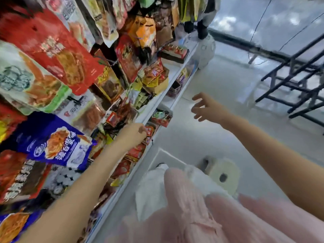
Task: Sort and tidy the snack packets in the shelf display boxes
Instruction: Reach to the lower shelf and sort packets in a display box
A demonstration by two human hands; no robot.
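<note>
Fingers (197, 109) spread, holding nothing.

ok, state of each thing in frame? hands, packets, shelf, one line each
left hand: reaching into shelf, fingers on a small red packet; grip unclear
right hand: open, in the air, holding nothing
shelf: stocked, small packets jumbled in boxes
blue bag: hanging above shelf
paper roll: on floor
</note>
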